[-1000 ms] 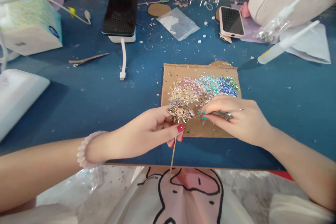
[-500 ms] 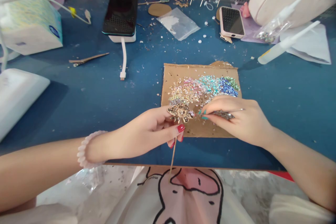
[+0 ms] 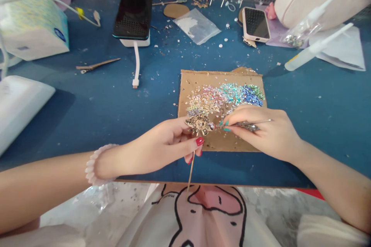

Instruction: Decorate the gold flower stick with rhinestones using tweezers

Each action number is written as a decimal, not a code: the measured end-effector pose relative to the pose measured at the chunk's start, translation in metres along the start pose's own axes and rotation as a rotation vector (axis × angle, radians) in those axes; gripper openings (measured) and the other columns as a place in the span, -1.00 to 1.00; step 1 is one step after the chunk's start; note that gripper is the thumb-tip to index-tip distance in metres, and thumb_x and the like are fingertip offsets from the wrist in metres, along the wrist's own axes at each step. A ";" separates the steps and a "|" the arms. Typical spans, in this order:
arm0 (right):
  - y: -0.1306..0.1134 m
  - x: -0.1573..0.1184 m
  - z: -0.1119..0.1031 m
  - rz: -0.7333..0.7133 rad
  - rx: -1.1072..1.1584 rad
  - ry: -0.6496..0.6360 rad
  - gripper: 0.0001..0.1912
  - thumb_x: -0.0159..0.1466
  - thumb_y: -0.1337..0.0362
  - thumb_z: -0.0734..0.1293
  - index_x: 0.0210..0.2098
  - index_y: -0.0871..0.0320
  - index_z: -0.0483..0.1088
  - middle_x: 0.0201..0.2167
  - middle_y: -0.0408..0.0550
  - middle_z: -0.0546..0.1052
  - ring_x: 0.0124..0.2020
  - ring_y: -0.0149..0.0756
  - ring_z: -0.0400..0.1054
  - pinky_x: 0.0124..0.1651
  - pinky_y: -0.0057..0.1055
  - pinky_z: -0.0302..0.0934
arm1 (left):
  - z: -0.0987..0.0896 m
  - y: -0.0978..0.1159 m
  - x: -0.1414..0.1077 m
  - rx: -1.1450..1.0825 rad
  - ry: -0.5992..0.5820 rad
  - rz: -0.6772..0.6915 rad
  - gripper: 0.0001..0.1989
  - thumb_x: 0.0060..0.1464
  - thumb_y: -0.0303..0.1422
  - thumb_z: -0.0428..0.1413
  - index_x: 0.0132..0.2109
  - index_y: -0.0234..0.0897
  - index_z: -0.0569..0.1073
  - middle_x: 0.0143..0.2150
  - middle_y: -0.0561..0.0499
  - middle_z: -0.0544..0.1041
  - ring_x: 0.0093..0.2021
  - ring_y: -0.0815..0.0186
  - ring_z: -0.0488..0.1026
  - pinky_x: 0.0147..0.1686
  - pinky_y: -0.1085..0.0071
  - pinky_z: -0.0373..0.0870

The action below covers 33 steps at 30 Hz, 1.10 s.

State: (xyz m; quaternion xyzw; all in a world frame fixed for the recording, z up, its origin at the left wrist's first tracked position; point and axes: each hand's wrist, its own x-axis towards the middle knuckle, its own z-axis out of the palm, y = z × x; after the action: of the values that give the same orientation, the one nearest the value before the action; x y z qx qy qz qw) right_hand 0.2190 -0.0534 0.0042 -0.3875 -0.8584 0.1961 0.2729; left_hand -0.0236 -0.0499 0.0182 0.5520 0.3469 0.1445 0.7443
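Observation:
My left hand [image 3: 171,142] is closed around a gold, flower-like metal ornament [image 3: 199,124] and the thin wooden stick [image 3: 191,171] below it. Tweezers [image 3: 246,124] are pinched in my right hand [image 3: 261,131], their tip at the ornament's right edge. Whether a rhinestone sits in the tip is too small to tell. Under both hands lies a piece of cardboard [image 3: 189,81] spread with small rhinestones [image 3: 213,98], pink and yellow at left, turquoise, blue and green toward the right.
A hair clip [image 3: 97,65], a black phone [image 3: 133,15] on a white block and a clear plastic bag [image 3: 197,26] lie farther back. At right are a white phone [image 3: 255,25] and a white glue bottle [image 3: 317,48]. A tissue pack [image 3: 36,27] stands left.
The back end of the tweezers has shifted very slightly to the right with my right hand. My left hand and the ornament stay in place.

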 end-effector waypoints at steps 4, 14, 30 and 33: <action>-0.003 -0.001 -0.001 -0.005 0.007 0.042 -0.95 0.27 0.36 0.31 -0.32 0.11 0.40 -0.39 -0.15 0.56 -0.35 -0.36 0.47 -0.28 -0.40 0.35 | 0.001 0.003 0.000 -0.003 0.005 -0.032 -0.81 0.25 -0.50 -0.03 -0.36 -0.36 0.36 -0.44 0.18 0.37 -0.49 0.58 0.32 -0.42 0.68 0.32; -0.016 0.000 -0.003 -0.142 0.118 0.199 -0.82 0.19 0.50 0.35 -0.30 0.10 0.40 -0.39 -0.14 0.59 -0.35 -0.35 0.50 -0.18 -0.35 0.43 | 0.001 0.003 -0.001 0.023 -0.012 -0.047 -0.80 0.25 -0.49 -0.04 -0.37 -0.35 0.35 -0.45 0.16 0.36 -0.50 0.56 0.30 -0.44 0.65 0.32; -0.021 -0.002 -0.002 -0.231 0.061 0.154 -0.84 0.21 0.50 0.33 -0.28 0.13 0.40 -0.37 -0.09 0.59 -0.30 -0.36 0.50 -0.20 -0.33 0.45 | 0.001 0.000 -0.001 0.059 -0.013 -0.035 -0.78 0.24 -0.46 -0.03 -0.40 -0.35 0.35 -0.47 0.16 0.35 -0.52 0.54 0.28 -0.47 0.63 0.27; -0.021 -0.002 -0.003 -0.232 0.033 0.138 -0.84 0.22 0.48 0.33 -0.27 0.10 0.41 -0.35 -0.10 0.59 -0.29 -0.34 0.51 -0.19 -0.31 0.46 | 0.001 0.001 -0.001 0.057 -0.010 -0.040 -0.77 0.24 -0.47 -0.03 -0.42 -0.34 0.34 -0.50 0.17 0.32 -0.53 0.54 0.26 -0.47 0.62 0.26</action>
State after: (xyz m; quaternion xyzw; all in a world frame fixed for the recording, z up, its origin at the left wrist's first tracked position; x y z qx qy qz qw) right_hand 0.2101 -0.0676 0.0169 -0.2935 -0.8733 0.1504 0.3585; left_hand -0.0237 -0.0513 0.0198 0.5669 0.3581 0.1169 0.7326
